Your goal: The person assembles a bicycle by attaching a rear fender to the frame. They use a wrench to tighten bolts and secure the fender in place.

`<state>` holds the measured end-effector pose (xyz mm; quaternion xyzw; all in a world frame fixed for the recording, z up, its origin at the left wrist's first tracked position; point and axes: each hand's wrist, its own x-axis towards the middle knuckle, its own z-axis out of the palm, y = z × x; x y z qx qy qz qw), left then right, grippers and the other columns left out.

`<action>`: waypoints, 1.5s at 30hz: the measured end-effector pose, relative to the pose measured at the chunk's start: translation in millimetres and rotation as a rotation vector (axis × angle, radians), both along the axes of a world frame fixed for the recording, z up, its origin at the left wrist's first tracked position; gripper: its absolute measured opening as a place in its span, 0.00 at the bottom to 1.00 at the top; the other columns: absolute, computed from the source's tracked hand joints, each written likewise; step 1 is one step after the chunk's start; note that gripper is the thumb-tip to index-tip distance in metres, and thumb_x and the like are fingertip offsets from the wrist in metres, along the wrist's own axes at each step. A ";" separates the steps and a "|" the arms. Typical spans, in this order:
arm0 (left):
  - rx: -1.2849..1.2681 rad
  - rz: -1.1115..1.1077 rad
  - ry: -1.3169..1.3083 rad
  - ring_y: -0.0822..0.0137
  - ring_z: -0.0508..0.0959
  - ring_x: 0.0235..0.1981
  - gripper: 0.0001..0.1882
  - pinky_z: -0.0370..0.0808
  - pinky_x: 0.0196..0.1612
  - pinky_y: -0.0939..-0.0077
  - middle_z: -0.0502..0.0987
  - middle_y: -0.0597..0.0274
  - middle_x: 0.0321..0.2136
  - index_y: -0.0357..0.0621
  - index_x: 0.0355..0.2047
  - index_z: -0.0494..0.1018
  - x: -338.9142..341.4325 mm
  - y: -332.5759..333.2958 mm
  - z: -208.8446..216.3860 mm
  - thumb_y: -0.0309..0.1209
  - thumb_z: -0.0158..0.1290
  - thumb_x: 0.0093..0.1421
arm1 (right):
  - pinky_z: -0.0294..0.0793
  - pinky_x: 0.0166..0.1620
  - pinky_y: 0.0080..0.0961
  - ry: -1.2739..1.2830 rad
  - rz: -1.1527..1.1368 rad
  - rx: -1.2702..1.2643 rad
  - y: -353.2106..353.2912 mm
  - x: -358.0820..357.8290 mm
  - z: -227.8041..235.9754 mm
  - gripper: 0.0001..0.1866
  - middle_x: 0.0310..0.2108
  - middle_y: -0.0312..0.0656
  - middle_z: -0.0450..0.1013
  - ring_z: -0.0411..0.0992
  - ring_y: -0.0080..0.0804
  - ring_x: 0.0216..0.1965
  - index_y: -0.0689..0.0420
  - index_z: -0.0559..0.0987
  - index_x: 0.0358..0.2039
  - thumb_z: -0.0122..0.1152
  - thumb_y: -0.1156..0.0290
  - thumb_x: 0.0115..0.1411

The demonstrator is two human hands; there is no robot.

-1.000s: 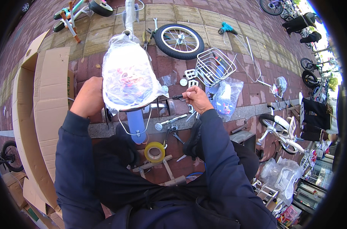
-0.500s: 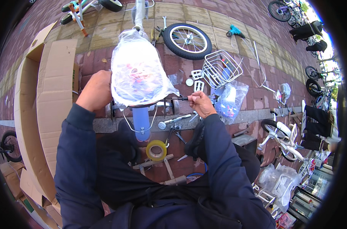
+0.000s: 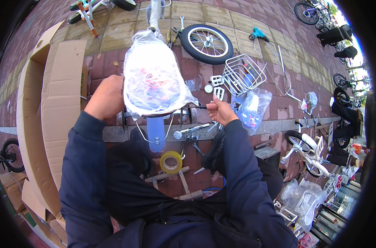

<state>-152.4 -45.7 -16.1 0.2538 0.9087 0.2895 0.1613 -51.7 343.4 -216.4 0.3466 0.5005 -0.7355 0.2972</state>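
In front of me stands a white part with a colourful cartoon picture, wrapped in clear plastic (image 3: pixel 155 76). A blue mudguard (image 3: pixel 156 134) with a wire stay shows beneath it. At the wrapped part's left edge is my left hand (image 3: pixel 105 97), its fingers curled; what they grip is hidden. My right hand (image 3: pixel 222 110) pinches a slim black-handled screwdriver (image 3: pixel 201 107), pointing left toward the wrapped part's lower edge. White pedals (image 3: pixel 217 93) and a wire basket (image 3: pixel 245 74) lie just beyond that hand.
A spoked wheel (image 3: pixel 207 44) and a teal power drill (image 3: pixel 259 34) lie on the paving. Opened cardboard boxes (image 3: pixel 64 82) line the left. Yellow tape (image 3: pixel 171 161) and wrenches lie between my feet. A white children's bike (image 3: pixel 305 149) stands right, with people beyond.
The view has shifted slightly, moving the scene a little to the right. My right index finger has lifted, while the hand keeps hold of the screwdriver. My left hand stays at the wrapped part.
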 end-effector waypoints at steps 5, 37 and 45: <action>-0.026 -0.022 0.009 0.41 0.78 0.33 0.09 0.75 0.39 0.60 0.80 0.41 0.33 0.33 0.35 0.78 -2.2 -1.4 -2.4 0.28 0.58 0.58 | 0.65 0.24 0.22 0.144 -0.021 0.123 -5.0 4.0 -2.1 0.18 0.23 0.34 0.71 0.65 0.22 0.21 0.56 0.76 0.36 0.57 0.52 0.66; -0.025 -0.029 0.034 0.37 0.77 0.34 0.11 0.76 0.38 0.55 0.78 0.36 0.31 0.33 0.32 0.78 -0.1 -1.6 -3.8 0.32 0.56 0.58 | 0.72 0.34 0.25 0.155 -0.006 0.100 -9.6 -5.1 1.3 0.14 0.35 0.39 0.77 0.71 0.24 0.29 0.56 0.72 0.49 0.56 0.66 0.66; -0.026 -0.017 0.008 0.37 0.77 0.34 0.11 0.76 0.38 0.56 0.78 0.36 0.31 0.33 0.33 0.79 -0.4 -0.6 -3.0 0.32 0.56 0.58 | 0.71 0.33 0.25 0.011 0.027 0.199 -11.9 -3.9 -1.8 0.16 0.32 0.37 0.77 0.70 0.22 0.28 0.57 0.71 0.52 0.55 0.66 0.65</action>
